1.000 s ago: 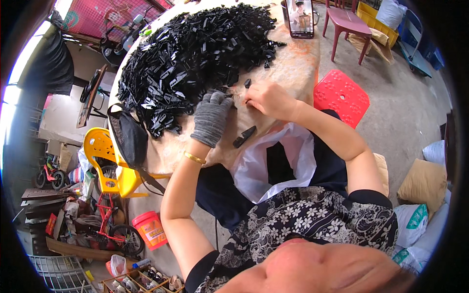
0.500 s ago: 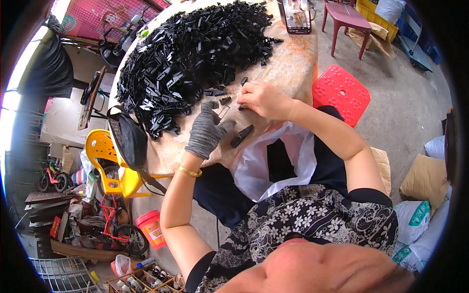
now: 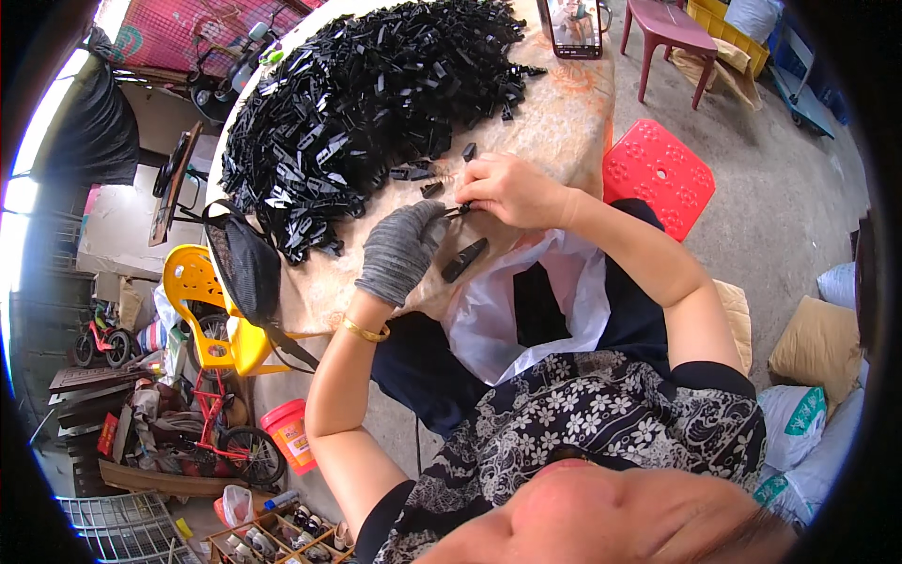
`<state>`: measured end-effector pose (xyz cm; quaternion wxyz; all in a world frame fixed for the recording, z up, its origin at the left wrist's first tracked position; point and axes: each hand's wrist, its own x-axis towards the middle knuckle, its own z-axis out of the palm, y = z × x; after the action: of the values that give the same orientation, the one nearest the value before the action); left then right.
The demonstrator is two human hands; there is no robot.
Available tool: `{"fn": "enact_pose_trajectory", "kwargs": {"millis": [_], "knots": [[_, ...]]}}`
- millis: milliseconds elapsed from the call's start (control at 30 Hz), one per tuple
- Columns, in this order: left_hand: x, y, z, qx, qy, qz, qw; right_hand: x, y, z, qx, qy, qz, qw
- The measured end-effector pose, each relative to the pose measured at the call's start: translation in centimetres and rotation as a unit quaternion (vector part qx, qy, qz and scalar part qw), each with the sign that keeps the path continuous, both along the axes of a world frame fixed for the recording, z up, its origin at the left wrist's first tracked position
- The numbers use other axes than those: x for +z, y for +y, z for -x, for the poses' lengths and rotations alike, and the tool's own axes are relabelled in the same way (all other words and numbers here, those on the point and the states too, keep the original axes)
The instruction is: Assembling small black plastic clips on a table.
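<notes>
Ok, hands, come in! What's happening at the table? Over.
Right hand pinching small black piece. Gloved left hand close beside it, grip unclear. Bigger loose piece close by, not between them. Black pile beyond.

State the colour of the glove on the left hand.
The glove is grey; it shows in the head view.

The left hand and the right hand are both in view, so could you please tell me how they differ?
The left hand is covered by a grey glove, while the right hand is bare. A gold bangle sits above the left hand; none shows above the right hand. Both hands come together over the table at a dark thing, too small to identify.
</notes>
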<state>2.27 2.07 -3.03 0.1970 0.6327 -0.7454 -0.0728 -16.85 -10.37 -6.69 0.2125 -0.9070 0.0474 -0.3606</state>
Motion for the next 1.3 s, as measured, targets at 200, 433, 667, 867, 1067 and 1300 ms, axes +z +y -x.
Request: {"fn": "enact_pose_trajectory", "kwargs": {"millis": [200,433,667,867,1067,1300], "knots": [[0.9,-0.2,0.8,0.004,-0.057,-0.006,0.998,-0.2,-0.1,-0.1,0.004,0.0,0.006,1.0],[3.7,-1.6,3.1,0.031,-0.187,-0.108,0.976,-0.4,0.4,-0.1,-0.094,-0.009,0.01,0.995],[3.3,-4.5,3.2,-0.041,-0.234,-0.128,0.963,0.3,1.3,-0.7,-0.075,-0.044,0.073,0.994],[4.4,-5.4,3.5,-0.082,-0.279,-0.15,0.945,-0.4,0.9,0.8,-0.124,0.036,0.051,0.99],[3.0,-5.3,3.8,-0.055,-0.277,-0.134,0.95,0.9,1.6,0.0,-0.081,-0.051,0.064,0.993],[2.1,-2.5,2.9,-0.001,-0.042,-0.108,0.993,-0.5,-0.2,0.2,0.074,-0.033,-0.181,0.98]]}}
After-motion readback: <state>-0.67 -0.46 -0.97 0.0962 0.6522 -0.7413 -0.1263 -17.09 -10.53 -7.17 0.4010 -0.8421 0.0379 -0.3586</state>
